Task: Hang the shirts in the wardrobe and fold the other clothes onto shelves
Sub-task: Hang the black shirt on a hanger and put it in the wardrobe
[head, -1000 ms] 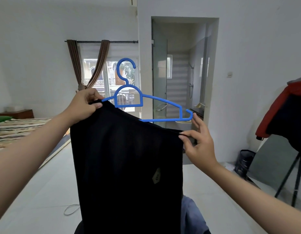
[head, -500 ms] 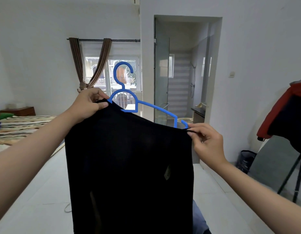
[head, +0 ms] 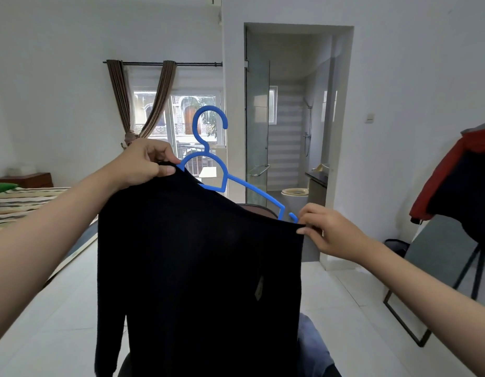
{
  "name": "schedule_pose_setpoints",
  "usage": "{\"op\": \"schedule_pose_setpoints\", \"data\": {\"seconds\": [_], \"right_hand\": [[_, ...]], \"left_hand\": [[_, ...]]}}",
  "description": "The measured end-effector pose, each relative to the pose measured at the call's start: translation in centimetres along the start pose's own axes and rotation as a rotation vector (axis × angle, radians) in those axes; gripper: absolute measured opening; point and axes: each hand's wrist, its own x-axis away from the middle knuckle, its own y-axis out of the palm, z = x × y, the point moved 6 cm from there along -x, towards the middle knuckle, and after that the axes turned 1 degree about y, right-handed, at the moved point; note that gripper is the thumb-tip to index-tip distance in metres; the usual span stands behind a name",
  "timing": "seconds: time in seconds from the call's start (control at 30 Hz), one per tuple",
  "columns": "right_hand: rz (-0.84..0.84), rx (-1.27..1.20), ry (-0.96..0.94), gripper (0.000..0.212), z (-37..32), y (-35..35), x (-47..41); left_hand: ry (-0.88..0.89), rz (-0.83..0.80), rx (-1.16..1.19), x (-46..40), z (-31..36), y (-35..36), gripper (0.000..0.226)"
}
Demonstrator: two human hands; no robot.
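I hold a black shirt [head: 197,268] up in front of me, at chest height, with both hands. The shirt hangs on a blue hanger [head: 216,170] whose hook points up and stands clear of the fabric. The hanger tilts, its left end higher than its right.

Left hand [head: 143,167]: the grip is clenched on the shirt's upper left shoulder, thumb and fingers pinching the fabric just beside the hanger's neck. I cannot tell whether this grip also catches the hanger arm under the cloth.

Right hand [head: 331,229]: the fingers are curled and pinch the shirt's upper right corner, at the right tip of the hanger. The blue tip shows just above the fingers.

The shirt falls straight down from the hanger; one sleeve hangs along its left edge. A small label or patch shows low on the front.

Surroundings: a bed [head: 23,202] with a striped cover lies at the left, with a wooden nightstand [head: 26,180] behind it. A window [head: 181,123] with brown curtains [head: 143,104] tied back is behind the hanger. An open bathroom doorway [head: 295,118] is at centre right, with a toilet [head: 294,193] inside. A red and dark garment [head: 458,180] hangs on a stand at the right edge. The floor [head: 61,322] is white tile.
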Motion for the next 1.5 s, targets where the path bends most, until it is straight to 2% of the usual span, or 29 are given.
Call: {"op": "schedule_pose_setpoints", "data": {"seconds": [0.07,0.2,0.27,0.47,0.67,0.73,0.8,0.87,1.07,1.23,1.37,1.5], "right_hand": [[0.047,0.013,-0.010,0.022,0.1,0.1,0.5],[0.257,0.063,-0.103,0.017,-1.3,-0.2,1.2],[0.282,0.018,-0.125,0.017,-2.2,-0.3,1.3],[0.247,-0.134,-0.075,0.022,-3.1,-0.4,0.9],[0.291,-0.303,0.088,0.014,-3.8,-0.8,-1.0],[0.298,-0.374,0.163,0.025,-3.9,-0.4,-1.6],[0.332,-0.423,0.191,0.024,-4.2,-0.5,-2.3],[0.348,-0.435,0.179,0.021,-4.8,-0.8,-2.9],[0.214,-0.476,0.159,0.020,-5.7,-1.2,-4.8],[0.178,-0.465,0.190,0.033,-5.1,-2.1,-5.2],[0.196,-0.464,0.231,0.031,-3.3,-4.0,-4.7],[0.209,-0.490,0.261,0.022,-2.2,-5.0,-4.1]], "left_hand": [[-0.004,0.004,0.017,0.1,-0.1,0.0,0.012],[-0.035,0.007,0.031,0.5,-1.0,-0.5,0.023],[-0.049,0.003,0.034,0.8,-1.4,-0.7,0.028],[-0.087,-0.049,0.028,1.7,-1.7,-0.2,0.022],[-0.018,-0.104,-0.001,2.0,1.0,3.1,0.024],[-0.018,-0.111,0.013,2.1,1.4,4.1,0.024],[-0.017,-0.117,0.036,2.0,1.8,4.9,0.024],[-0.011,-0.123,0.060,2.0,2.3,5.6,0.023],[0.004,-0.112,0.081,2.3,3.4,7.0,0.025],[0.020,-0.138,0.049,2.8,3.2,7.0,0.026],[-0.057,-0.115,0.034,3.5,1.5,5.1,0.032],[-0.142,-0.110,0.114,4.2,0.8,5.1,0.028]]}}
